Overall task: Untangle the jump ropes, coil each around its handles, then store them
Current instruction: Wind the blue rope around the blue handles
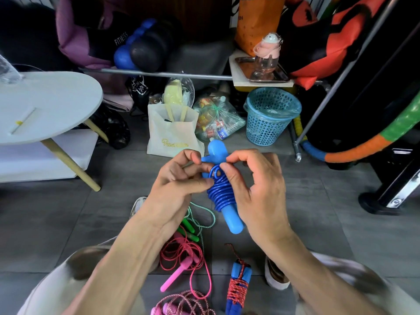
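Grey tiled floor, white round table, cluttered shelf.

blue jump rope coiled on handles | left hand, right hand pinch it

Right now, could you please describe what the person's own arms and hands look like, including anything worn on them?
Both forearms are bare up to the bottom edge of the picture. The left hand and right hand wear no gloves, and no rings, watch or bracelets show. No sleeves are visible. Light-coloured clothing covers the knees below the arms.
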{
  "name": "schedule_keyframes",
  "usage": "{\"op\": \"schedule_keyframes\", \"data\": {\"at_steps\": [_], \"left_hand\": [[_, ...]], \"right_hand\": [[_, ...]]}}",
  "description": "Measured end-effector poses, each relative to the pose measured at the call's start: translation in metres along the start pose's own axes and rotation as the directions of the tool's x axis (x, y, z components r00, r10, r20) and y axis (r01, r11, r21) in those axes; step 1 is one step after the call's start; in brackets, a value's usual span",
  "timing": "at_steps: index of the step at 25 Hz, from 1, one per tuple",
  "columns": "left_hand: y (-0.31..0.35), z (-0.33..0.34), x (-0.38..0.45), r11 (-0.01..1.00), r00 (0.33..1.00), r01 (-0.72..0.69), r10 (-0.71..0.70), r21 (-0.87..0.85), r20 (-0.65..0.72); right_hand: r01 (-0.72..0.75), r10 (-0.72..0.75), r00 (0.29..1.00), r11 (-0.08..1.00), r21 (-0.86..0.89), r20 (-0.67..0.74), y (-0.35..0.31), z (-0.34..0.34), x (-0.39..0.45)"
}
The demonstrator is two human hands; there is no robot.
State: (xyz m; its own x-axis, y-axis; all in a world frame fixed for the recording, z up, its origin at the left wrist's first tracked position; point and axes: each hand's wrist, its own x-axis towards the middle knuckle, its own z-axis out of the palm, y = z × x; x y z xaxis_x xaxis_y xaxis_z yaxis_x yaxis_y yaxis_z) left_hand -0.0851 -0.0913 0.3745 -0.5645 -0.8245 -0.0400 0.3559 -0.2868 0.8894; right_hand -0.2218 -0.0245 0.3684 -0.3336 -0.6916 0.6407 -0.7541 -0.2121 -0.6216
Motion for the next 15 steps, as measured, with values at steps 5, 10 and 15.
{"op": "schedule_keyframes", "data": {"at_steps": [5,10,15], "left_hand": [[-0.001,0.000,0.000,0.953,0.988,-0.107,0.133,0.284,-0.072],[-0.001,0.005,-0.002,0.796,0.957,-0.134,0.259,0.591,-0.131],[-0.003,0.012,-0.005,0.615,0.930,-0.176,0.361,0.768,-0.076]], "right_hand": [[-0.089,0.085,0.993,0.995,0.050,0.081,0.003,0.004,-0.001],[-0.359,0.315,0.918,0.918,0.167,0.239,-0.004,0.000,-0.005],[-0.660,0.585,0.751,0.643,0.388,0.307,-0.011,0.000,0.003]]}}
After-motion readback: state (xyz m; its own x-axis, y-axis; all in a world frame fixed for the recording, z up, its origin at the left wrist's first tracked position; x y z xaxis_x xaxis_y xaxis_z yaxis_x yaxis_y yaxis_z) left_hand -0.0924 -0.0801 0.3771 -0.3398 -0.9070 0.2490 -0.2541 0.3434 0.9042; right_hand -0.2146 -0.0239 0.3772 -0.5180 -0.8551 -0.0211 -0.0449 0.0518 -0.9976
